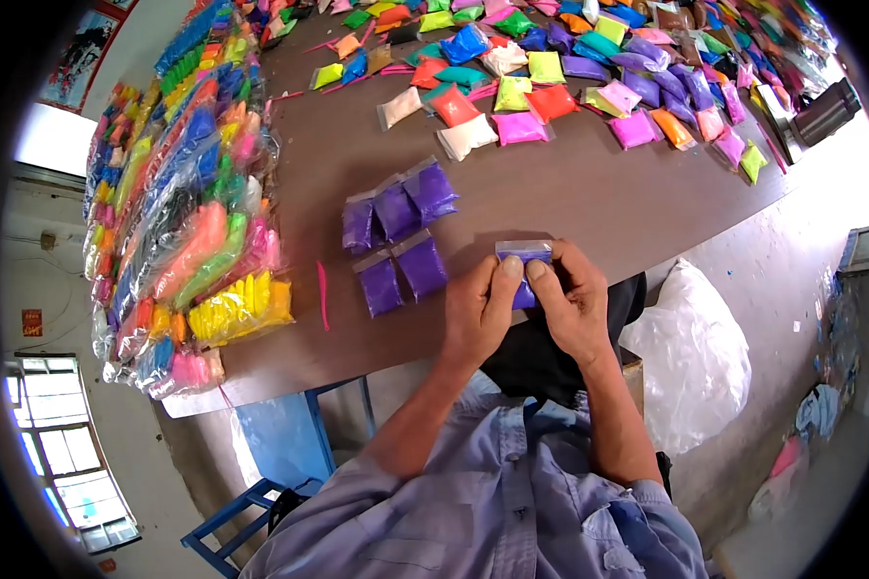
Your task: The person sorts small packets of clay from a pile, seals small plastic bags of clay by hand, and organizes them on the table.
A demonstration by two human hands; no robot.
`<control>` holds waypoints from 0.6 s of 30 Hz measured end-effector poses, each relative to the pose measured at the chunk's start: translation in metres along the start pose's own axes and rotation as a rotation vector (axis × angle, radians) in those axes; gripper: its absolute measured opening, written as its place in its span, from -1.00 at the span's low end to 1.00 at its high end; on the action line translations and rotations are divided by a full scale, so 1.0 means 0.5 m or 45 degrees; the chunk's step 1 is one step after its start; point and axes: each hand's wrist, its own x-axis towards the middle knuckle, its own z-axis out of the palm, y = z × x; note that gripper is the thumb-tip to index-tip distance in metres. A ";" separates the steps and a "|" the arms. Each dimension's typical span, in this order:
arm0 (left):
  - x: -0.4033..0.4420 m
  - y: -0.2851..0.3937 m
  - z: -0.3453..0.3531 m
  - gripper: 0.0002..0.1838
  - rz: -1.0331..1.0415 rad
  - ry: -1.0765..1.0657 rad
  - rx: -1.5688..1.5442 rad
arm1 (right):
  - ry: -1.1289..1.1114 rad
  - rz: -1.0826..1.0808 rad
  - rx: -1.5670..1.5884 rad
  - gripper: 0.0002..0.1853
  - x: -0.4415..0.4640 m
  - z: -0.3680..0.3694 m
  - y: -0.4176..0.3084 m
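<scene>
The left hand (pixel 483 307) and the right hand (pixel 575 301) met near the centre of the frame, over the near edge of the table (pixel 521 193). Between them was 1 small clear packet (pixel 524 297) with purple filling, its pale top strip uppermost. The left hand was nearly closed, its thumb pressed on the strip and its fingers curled behind. The right hand was closed much the same way, gripping the other end of the strip, the 2 thumbs side by side.

Left of the hands, at least 5 purple packets (pixel 420 265) lay on the table in 2 rows; those in the upper row overlapped. Farther left lay 1 pink stick (pixel 322 296), near the yellow packs (pixel 241 309) at the foot of a heap of clear bags (pixel 188 193) that filled the left side of the tabletop. Coloured packs (pixel 553 102) were strewn across the top of the frame. A white sack (pixel 690 357) stood on the floor at right, and a blue frame (pixel 227 526) at lower left.
</scene>
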 end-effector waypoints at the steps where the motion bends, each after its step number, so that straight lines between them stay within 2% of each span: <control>1: 0.001 0.004 0.001 -0.72 0.001 -0.005 -0.002 | -0.008 0.015 -0.012 -0.86 0.000 -0.003 0.001; 4: 0.005 0.010 0.002 -0.69 0.050 0.006 0.018 | 0.008 -0.060 0.036 -0.87 -0.001 0.000 0.004; 6: 0.006 0.001 0.001 -0.67 -0.031 0.050 0.012 | -0.006 -0.056 0.026 -0.87 0.001 0.000 -0.005; 9: 0.008 0.015 0.005 -0.63 -0.013 0.082 0.073 | -0.063 -0.066 -0.043 -0.87 0.001 -0.005 -0.020; 11: 0.006 0.012 0.004 -0.65 -0.008 0.074 0.088 | -0.104 -0.082 -0.105 -0.86 -0.002 -0.008 -0.022; 14: 0.004 0.003 0.003 -0.71 0.032 0.089 0.137 | -0.076 0.002 0.004 -0.85 -0.004 0.000 -0.010; 16: 0.001 0.009 0.007 -0.73 0.073 0.078 0.143 | 0.053 -0.056 0.239 -0.84 0.000 0.003 -0.013; 17: -0.002 0.015 0.007 -0.70 0.113 0.093 0.246 | 0.091 -0.074 0.204 -0.84 0.001 -0.011 -0.021; 18: -0.004 0.021 0.010 -0.65 0.152 0.104 0.341 | 0.180 0.043 0.269 -0.69 -0.005 -0.030 -0.029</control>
